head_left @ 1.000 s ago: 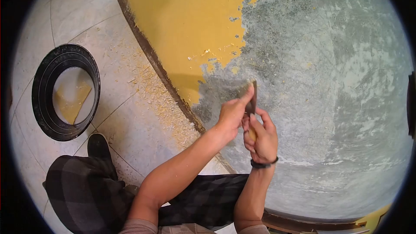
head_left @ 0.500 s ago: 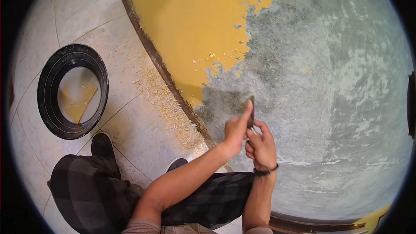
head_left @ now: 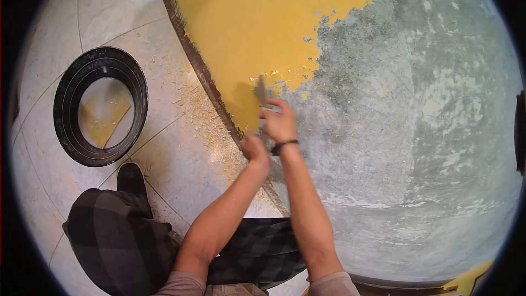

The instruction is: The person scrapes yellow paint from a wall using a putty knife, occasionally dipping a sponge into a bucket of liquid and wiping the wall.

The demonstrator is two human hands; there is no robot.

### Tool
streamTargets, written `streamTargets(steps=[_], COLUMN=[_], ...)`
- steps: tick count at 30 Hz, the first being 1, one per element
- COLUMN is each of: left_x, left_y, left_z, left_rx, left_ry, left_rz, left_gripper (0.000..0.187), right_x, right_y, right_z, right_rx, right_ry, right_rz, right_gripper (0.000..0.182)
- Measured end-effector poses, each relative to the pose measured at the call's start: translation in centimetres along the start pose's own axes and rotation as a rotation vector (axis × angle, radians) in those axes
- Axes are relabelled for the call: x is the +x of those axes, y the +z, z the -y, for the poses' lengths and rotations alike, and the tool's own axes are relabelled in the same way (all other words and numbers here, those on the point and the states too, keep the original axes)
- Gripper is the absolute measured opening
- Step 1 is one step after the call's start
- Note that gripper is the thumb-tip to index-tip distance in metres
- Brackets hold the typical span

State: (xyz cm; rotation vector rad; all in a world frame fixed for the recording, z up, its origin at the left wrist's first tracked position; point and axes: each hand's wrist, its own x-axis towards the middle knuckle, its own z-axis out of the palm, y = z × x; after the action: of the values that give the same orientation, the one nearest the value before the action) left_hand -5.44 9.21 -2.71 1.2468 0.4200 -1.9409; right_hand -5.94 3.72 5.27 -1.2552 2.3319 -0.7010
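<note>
My right hand (head_left: 280,123), with a black band at the wrist, is closed around a scraper (head_left: 261,91). The scraper's blade points up over the ragged lower edge of the yellow paint (head_left: 246,33). Below it, my left hand (head_left: 255,148) is curled close to the handle end, somewhat blurred; what lies inside its fingers is hidden. Bare grey wall (head_left: 350,131) spreads to the right of both hands. Loose yellow flakes (head_left: 274,72) cling around the paint's edge.
On the tiled floor at left stands a black bucket (head_left: 64,115) with a yellow piece (head_left: 104,118) inside. Paint shavings (head_left: 205,115) lie along the brown strip (head_left: 205,74) at the wall's base. My shoe (head_left: 130,180) is just below the bucket.
Both hands have moved left, from the grey wall to the yellow edge. The scraper and my right hand have also risen. My left hand has dropped from beside the blade to below my right hand.
</note>
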Motion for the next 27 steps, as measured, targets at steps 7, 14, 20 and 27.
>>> streamTargets(steps=[7, 14, 20, 27], left_x=[3.9, 1.2, -3.4, -1.7], left_y=[-3.7, -1.2, 0.7, -1.5], left_z=[-5.6, -5.7, -5.1, -4.8], left_rx=[-0.134, -0.04, 0.397, 0.43], left_ry=[-0.07, -0.072, 0.702, 0.701], left_rz=[-0.126, 0.215, 0.16, 0.258], left_gripper=[0.029, 0.028, 0.031, 0.03], right_x=[-3.9, -9.1, -9.5, -10.8], right_y=[-0.3, -7.9, -7.1, -7.8], right_z=[0.0, -0.2, 1.5, 2.1], right_rx=[0.025, 0.291, 0.475, -0.194], right_ry=[0.012, 0.124, 0.111, -0.306], right_rz=[0.277, 0.248, 0.109, -0.064], right_gripper=[0.041, 0.045, 0.045, 0.036])
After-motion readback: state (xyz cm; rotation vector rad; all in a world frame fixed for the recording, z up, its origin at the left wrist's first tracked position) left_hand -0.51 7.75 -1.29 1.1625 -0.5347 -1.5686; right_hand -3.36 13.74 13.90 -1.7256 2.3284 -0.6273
